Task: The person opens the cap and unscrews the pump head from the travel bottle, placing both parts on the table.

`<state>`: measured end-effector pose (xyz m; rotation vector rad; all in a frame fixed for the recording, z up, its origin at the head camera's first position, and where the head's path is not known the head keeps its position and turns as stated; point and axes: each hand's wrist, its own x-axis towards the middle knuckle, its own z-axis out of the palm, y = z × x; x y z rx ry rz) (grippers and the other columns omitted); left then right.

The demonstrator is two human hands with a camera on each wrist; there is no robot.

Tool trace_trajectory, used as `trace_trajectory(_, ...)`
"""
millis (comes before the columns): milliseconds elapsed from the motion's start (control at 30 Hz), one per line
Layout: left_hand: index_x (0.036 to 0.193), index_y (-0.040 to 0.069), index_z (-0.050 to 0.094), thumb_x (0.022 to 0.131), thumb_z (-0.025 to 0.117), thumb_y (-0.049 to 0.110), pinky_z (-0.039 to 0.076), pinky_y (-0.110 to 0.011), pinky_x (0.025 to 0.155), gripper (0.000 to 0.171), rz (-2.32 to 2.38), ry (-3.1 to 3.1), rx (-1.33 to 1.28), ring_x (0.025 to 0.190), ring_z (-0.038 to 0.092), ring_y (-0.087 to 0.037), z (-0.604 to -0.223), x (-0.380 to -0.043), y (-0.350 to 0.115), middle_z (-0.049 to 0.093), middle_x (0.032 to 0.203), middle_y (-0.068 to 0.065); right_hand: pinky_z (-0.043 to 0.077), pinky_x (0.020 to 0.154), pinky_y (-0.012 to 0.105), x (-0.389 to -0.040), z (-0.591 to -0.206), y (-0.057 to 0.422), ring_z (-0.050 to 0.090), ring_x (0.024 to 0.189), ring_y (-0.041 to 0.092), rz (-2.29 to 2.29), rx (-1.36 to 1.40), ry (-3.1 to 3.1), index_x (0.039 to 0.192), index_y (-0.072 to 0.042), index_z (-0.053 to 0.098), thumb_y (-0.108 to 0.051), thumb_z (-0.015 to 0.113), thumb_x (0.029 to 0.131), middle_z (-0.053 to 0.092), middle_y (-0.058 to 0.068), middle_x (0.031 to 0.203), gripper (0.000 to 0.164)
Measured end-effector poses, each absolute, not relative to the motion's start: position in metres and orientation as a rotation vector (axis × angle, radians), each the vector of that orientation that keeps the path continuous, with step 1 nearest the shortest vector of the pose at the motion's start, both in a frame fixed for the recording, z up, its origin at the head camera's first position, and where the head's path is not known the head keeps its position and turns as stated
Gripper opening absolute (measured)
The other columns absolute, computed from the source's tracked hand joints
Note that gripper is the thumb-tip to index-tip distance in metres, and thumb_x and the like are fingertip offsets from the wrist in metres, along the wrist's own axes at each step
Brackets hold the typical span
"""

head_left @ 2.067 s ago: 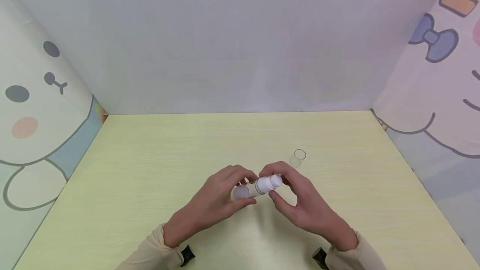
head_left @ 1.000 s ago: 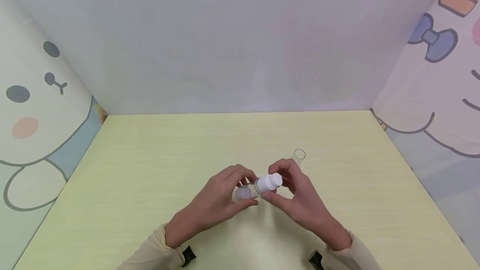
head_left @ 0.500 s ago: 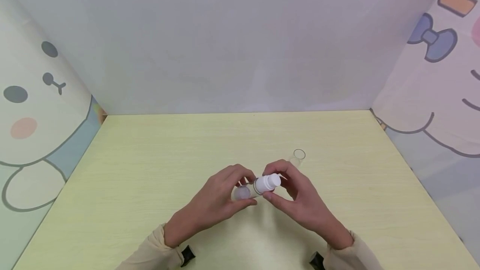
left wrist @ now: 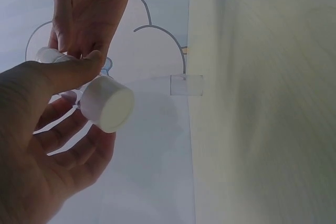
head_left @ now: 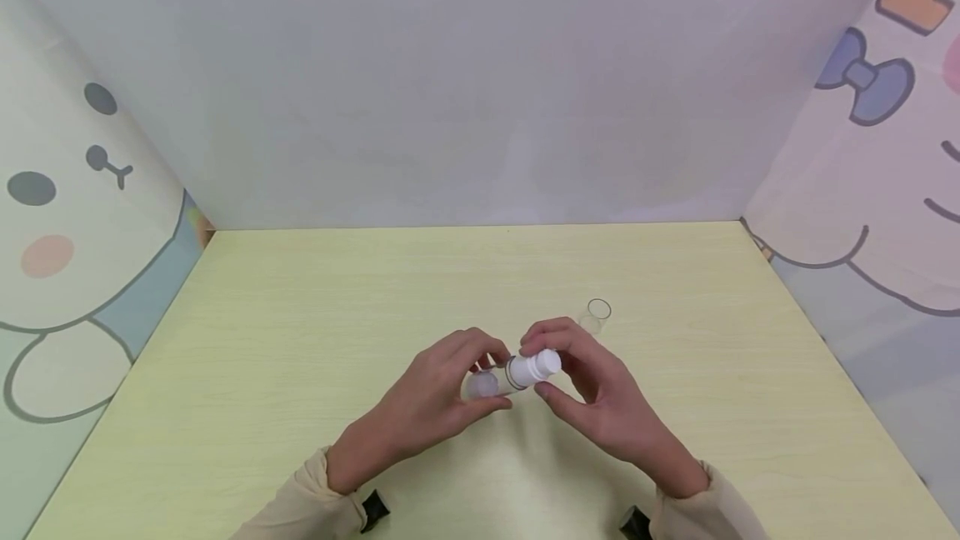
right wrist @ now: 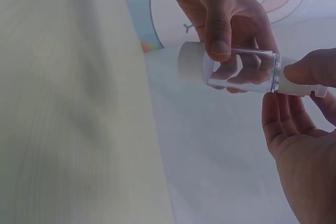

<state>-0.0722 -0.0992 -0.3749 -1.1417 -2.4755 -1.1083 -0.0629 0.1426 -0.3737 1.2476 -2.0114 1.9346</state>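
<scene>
A small clear pump bottle (head_left: 534, 368) with a white top and white base is held above the table, lying nearly sideways. My left hand (head_left: 442, 390) grips its transparent body, thumb on the near side and fingers on the far side. The right wrist view shows that clear body (right wrist: 244, 69) with the fingers visible through it. At the other end, my right hand (head_left: 600, 394) pinches the white collar between thumb and fingers. The white base (left wrist: 109, 104) points toward the left wrist camera. Beyond the right hand, a clear cap (head_left: 596, 317) stands on the table.
The pale wood-grain table (head_left: 315, 298) runs back to a plain grey-white wall (head_left: 480, 90). Cartoon-printed panels (head_left: 67, 232) flank both sides. Dark devices (head_left: 373, 511) sit at both sleeve cuffs.
My right fingers and thumb have shifted back and forth around the white collar, the thumb now lower and the fingers further over the top. The left hand keeps its grip; the clear cap stays put.
</scene>
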Motion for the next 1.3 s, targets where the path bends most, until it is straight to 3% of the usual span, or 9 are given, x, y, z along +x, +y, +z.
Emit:
trace_trajectory(167, 0.116, 0.014, 0.062, 0.080, 0.093, 0.020, 0.055, -0.017, 0.076, 0.048, -1.122, -2.478, -1.134, 0.090, 0.063, -0.007, -0.375, -0.072, -0.099, 0.066, 0.105, 0.004, 0.051, 0.099, 0.022, -0.061, -0.372, 0.143, 0.057, 0.110, 0.019, 1.960, 1.226, -2.043, 0.135, 0.004, 0.051, 0.026, 0.059, 0.089, 0.056, 0.013, 0.124, 0.052)
trace_trajectory(333, 0.116, 0.015, 0.061, 0.080, 0.092, 0.021, 0.057, -0.020, 0.076, 0.048, -1.123, -2.470, -1.119, 0.090, 0.065, -0.007, -0.375, -0.071, -0.098, 0.068, 0.105, 0.001, 0.052, 0.099, 0.022, -0.059, -0.371, 0.142, 0.058, 0.110, 0.018, 1.944, 1.099, -2.096, 0.138, 0.003, 0.047, 0.019, 0.068, 0.087, 0.054, 0.012, 0.126, 0.057)
trace_trajectory(600, 0.116, 0.016, 0.061, 0.081, 0.092, 0.022, 0.055, -0.017, 0.077, 0.047, -1.115, -2.458, -1.124, 0.090, 0.064, -0.006, -0.375, -0.072, -0.098, 0.066, 0.103, 0.005, 0.053, 0.084, 0.020, -0.058, -0.368, 0.135, 0.057, 0.098, 0.014, 2.023, 0.835, -2.131, 0.119, 0.000, 0.048, 0.016, 0.076, 0.083, 0.050, 0.003, 0.112, 0.049)
trace_trajectory(833, 0.116, 0.016, 0.062, 0.081, 0.092, 0.021, 0.055, -0.017, 0.076, 0.046, -1.109, -2.465, -1.126, 0.090, 0.062, -0.006, -0.375, -0.072, -0.098, 0.065, 0.103, 0.006, 0.052, 0.081, 0.018, -0.058, -0.368, 0.133, 0.057, 0.095, 0.015, 2.002, 0.899, -2.073, 0.115, 0.001, 0.052, 0.018, 0.074, 0.085, 0.053, 0.006, 0.110, 0.041)
trace_trajectory(1300, 0.116, 0.015, 0.062, 0.080, 0.092, 0.018, 0.056, -0.018, 0.078, 0.047, -1.133, -2.477, -1.131, 0.091, 0.065, -0.007, -0.373, -0.073, -0.100, 0.067, 0.106, 0.001, 0.054, 0.095, 0.021, -0.060, -0.369, 0.137, 0.061, 0.106, 0.018, 1.996, 1.110, -1.961, 0.130, 0.008, 0.053, 0.024, 0.063, 0.088, 0.060, 0.012, 0.122, 0.046)
